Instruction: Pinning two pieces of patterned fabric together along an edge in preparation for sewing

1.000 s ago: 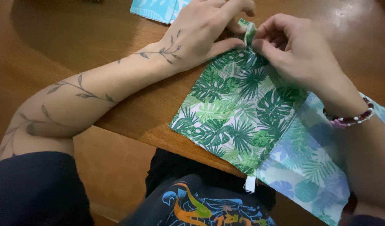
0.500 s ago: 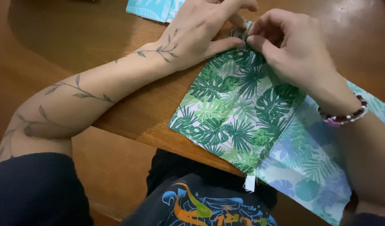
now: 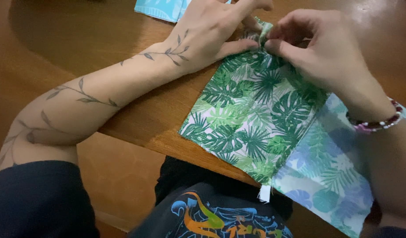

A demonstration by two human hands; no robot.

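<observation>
Green leaf-print cloth point(image 3: 251, 119) lies flat on the wooden table point(image 3: 101, 39), its near edge hanging over the table's rim, and its far corner is bunched up between both hands. Left hand point(image 3: 211, 33) presses flat beside the fold, fingers narrow and pinching; right hand point(image 3: 317, 48) pinches the same bunched edge tightly. This looks like folding or gathering that corner; next calls for a steady, even crease.
</observation>
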